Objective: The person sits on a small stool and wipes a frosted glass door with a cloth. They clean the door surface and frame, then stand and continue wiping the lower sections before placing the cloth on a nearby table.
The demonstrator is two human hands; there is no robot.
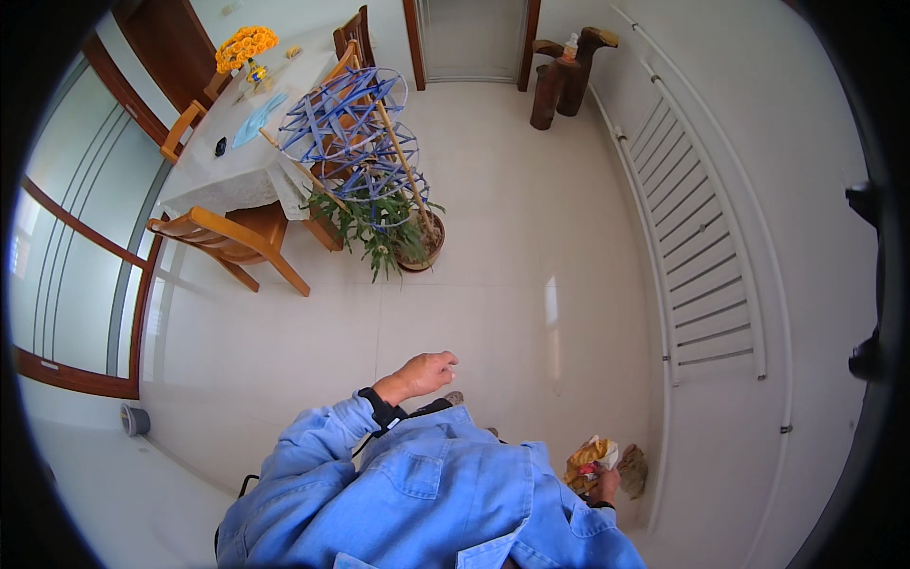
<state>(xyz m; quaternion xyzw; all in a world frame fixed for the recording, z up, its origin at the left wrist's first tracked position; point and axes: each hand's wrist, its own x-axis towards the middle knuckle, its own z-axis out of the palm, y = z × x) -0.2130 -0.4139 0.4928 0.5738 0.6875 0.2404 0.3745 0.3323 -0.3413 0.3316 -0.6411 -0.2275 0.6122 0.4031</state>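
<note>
Over the glossy tiled floor [455, 320], in front of the blue jacket, my left hand [424, 373] hangs with its fingers loosely bent and nothing in it. My right hand [606, 485] is low at the right, closed on a crumpled yellow and white wrapper [589, 459] with a bit of red on it. Just right of that hand, by the wall, is a crumpled brownish thing [633, 471]; whether it touches the hand I cannot tell.
Ahead to the left, a potted plant [423, 245] with blue-wrapped hoops stands beside a cloth-covered table [213, 174] and a wooden chair [234, 238]. A white radiator [704, 235] runs along the right wall. Wooden stump stands [547, 99] are near the far doorway. A small grey bin [135, 420] sits at left.
</note>
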